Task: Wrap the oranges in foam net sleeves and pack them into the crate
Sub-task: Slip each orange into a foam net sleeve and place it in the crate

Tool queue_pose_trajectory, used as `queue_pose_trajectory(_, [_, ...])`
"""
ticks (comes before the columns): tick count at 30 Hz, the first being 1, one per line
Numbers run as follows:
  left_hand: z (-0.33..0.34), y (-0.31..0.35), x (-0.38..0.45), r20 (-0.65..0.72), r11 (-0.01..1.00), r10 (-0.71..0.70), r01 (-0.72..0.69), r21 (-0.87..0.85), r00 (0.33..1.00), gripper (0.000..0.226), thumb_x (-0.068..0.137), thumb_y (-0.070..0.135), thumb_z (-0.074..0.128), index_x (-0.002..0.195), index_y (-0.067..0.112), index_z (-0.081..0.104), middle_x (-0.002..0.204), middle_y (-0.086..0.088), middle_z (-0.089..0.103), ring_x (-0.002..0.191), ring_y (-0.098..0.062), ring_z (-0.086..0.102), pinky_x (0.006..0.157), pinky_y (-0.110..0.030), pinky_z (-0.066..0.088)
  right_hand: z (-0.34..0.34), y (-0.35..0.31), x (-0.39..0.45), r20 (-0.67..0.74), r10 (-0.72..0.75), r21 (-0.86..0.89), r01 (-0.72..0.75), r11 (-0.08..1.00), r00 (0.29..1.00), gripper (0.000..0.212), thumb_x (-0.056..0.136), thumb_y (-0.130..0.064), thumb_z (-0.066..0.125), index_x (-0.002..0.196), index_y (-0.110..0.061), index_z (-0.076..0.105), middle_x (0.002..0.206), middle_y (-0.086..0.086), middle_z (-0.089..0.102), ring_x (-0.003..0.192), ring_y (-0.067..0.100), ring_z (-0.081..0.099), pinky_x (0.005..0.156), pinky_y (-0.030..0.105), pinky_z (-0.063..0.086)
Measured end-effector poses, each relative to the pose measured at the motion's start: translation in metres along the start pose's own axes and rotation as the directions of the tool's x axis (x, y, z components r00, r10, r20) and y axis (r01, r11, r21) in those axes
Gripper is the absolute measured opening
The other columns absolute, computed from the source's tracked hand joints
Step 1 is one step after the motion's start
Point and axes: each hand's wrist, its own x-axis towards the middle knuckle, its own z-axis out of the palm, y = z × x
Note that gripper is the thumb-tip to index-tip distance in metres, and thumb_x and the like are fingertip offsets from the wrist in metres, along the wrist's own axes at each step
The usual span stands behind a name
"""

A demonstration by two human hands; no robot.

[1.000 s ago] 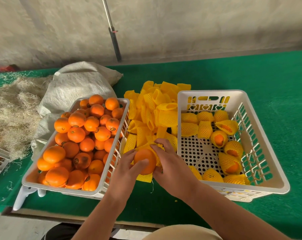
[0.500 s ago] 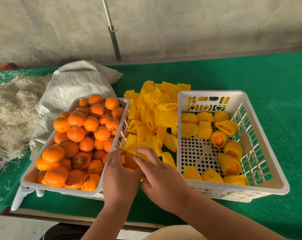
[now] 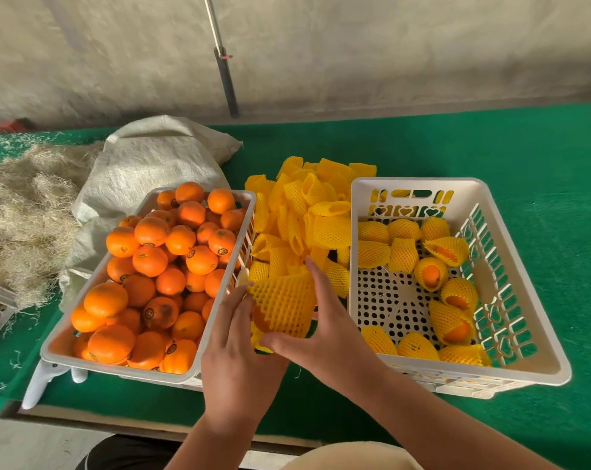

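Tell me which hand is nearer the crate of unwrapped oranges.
Left. The left hand lies right beside the crate of unwrapped oranges, at its right wall. The right hand is farther right, across the sleeved orange that both hands hold.

Left hand (image 3: 235,354) and right hand (image 3: 324,329) raised side by side, forearms converging, fingers curled inward toward each other, gripping.
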Motion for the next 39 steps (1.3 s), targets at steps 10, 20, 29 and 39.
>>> queue_pose_trajectory(10, [0.008,0.006,0.004,0.011,0.991,0.066,-0.066,0.117,0.998,0.070,0.105,0.065,0.030,0.131,0.005,0.055,0.140,-0.011,0.056,0.109,-0.035,0.069,0.061,-0.032,0.057,0.014,0.001,-0.001,-0.172,0.045,-0.020,-0.049,0.999,0.984,0.110,0.068,-0.086,0.070,0.154,-0.056,0.008,0.156,-0.025,0.029,0.132,-0.003,0.038,0.089,0.004,0.040])
queue_pose_trajectory(20, [0.014,0.011,-0.001,0.079,0.995,-0.012,0.004,0.097,0.997,0.067,0.101,0.064,0.047,0.135,0.009,0.062,0.145,-0.001,0.056,0.110,-0.022,0.069,0.067,-0.018,0.049,0.010,0.008,0.010,-0.274,0.150,0.032,-0.147,0.989,0.950,0.093,0.075,-0.073,0.076,0.146,-0.054,0.020,0.139,-0.021,0.043,0.120,0.006,0.051,0.072,0.009,0.050])
queue_pose_trajectory(29, [0.001,-0.003,-0.002,0.082,0.824,-0.327,0.327,-0.463,0.941,0.022,0.095,0.042,0.061,0.111,0.033,0.073,0.123,0.012,0.069,0.114,-0.011,0.066,0.075,-0.027,0.059,-0.013,0.017,0.012,-0.192,0.095,0.049,-0.087,0.995,0.977,0.102,0.076,-0.050,0.086,0.151,-0.054,0.017,0.144,-0.028,0.030,0.135,0.009,0.040,0.103,0.036,0.053])
queue_pose_trajectory(39, [0.013,-0.010,0.028,0.844,0.024,-0.185,0.861,-0.507,0.503,0.049,0.090,0.044,0.078,0.134,0.026,0.065,0.137,-0.016,0.064,0.126,-0.038,0.064,0.108,-0.059,0.050,-0.018,0.018,0.012,0.135,-0.060,-0.087,0.072,0.994,0.989,0.114,0.080,-0.048,0.085,0.159,-0.054,0.002,0.155,-0.026,0.013,0.139,0.000,0.029,0.096,0.013,0.041])
